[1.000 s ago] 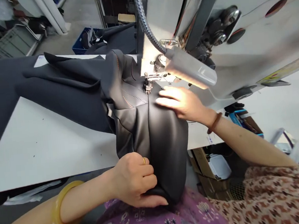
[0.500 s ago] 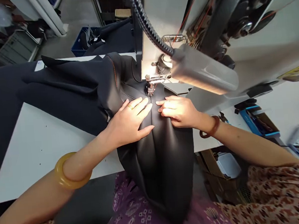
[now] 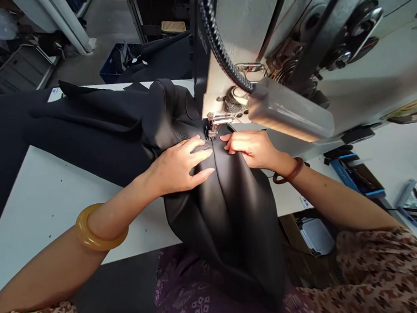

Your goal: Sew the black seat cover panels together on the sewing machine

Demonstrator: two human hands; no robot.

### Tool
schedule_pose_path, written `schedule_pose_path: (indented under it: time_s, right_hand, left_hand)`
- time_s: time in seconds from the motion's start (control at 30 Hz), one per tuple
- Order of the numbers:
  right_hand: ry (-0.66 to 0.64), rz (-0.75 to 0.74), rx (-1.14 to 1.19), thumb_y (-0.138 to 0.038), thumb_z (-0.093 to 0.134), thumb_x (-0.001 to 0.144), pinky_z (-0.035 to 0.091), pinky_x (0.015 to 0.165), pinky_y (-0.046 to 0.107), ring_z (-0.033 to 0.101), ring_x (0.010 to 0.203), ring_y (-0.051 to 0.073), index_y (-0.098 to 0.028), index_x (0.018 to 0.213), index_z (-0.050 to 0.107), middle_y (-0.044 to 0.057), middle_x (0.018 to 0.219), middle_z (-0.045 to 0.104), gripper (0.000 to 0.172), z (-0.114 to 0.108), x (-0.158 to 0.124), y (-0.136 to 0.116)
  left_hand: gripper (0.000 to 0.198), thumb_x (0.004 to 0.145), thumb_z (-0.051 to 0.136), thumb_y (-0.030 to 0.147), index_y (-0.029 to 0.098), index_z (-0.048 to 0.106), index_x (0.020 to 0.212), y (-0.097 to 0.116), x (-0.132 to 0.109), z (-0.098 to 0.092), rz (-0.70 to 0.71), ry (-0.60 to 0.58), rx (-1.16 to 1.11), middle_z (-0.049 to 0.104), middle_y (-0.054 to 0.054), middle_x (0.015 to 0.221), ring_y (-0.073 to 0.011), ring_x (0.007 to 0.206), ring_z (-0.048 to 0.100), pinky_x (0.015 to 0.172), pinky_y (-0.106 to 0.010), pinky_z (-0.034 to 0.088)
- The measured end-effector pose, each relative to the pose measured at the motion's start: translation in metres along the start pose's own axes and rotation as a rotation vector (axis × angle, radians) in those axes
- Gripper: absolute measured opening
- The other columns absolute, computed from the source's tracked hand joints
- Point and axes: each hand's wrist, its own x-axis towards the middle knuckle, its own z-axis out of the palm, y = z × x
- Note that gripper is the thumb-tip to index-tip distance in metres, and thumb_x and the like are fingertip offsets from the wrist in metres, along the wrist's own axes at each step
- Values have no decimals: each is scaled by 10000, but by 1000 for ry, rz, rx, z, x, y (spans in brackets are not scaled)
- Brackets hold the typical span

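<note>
Black leather-like material [image 3: 202,210] with a seam down its middle lies under the sewing machine's presser foot [image 3: 212,133] and drapes over the table edge onto my lap. Left of the seam, my left hand [image 3: 180,166] presses on it, fingers spread and flat. Close to the foot on the right, my right hand [image 3: 249,147] has its fingers curled on the material, gripping a raised fold. Orange stitching shows on a bunched part farther back. The needle tip is hidden.
The sewing machine head [image 3: 240,22] and its lamp [image 3: 292,112] overhang my right hand. More dark material spreads left over the white table [image 3: 62,203]. A blue open box [image 3: 358,175] sits at the right, and a blue crate [image 3: 111,65] stands on the floor behind.
My view has shifted slightly. The material's front part hangs farther right, and my right hand's fingers have moved up nearer the foot. My left hand keeps its place beside the seam.
</note>
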Motion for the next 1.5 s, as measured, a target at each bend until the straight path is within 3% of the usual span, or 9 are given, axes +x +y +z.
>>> schedule_pose_path:
  time_s: [0.2,0.57,0.77,1.0,1.3,1.5]
  right_hand:
    - [-43,111,53,-83,455,809,528,671,279,648,866,187,-193,661,512,34,773,645,193,2,0,4]
    - [-29,146,116,-108,431,816,537,736,290,649,906,189,-184,722,553,50,810,659,171,5,1,15]
    - [-68,162,91,-114,396,813,523,788,345,635,937,208,-185,745,568,54,824,665,197,7,4,21]
    - [-77,162,130,-120,397,804,516,821,359,614,980,219,-188,782,587,59,839,656,203,9,3,26]
    - [-75,311,232,-221,398,869,496,864,331,587,1010,193,-212,753,579,48,886,659,215,16,3,37]
    - [-40,208,206,-319,379,914,503,828,351,595,1004,213,-212,883,615,60,872,639,261,16,8,38]
  left_hand:
    - [358,893,464,384,173,663,1103,-8,0,1,10,20,-13,599,-106,1139,-207,986,634,812,-303,552]
    - [342,922,416,331,173,671,1087,-19,8,-1,67,27,-9,606,-87,1101,-179,980,620,870,-288,526]
    - [347,924,402,329,204,687,1079,-30,14,0,48,14,-45,616,-64,1078,-132,813,631,764,-248,534]
    - [334,927,411,330,209,704,1033,-35,14,2,56,28,-55,618,-60,1093,-126,812,632,744,-236,518]
    - [327,920,423,326,196,708,1011,-43,19,5,38,36,-83,629,-78,1086,-144,840,631,753,-255,511]
    - [313,914,431,314,173,707,956,-46,23,6,30,54,-100,632,-76,1047,-146,847,630,771,-252,509]
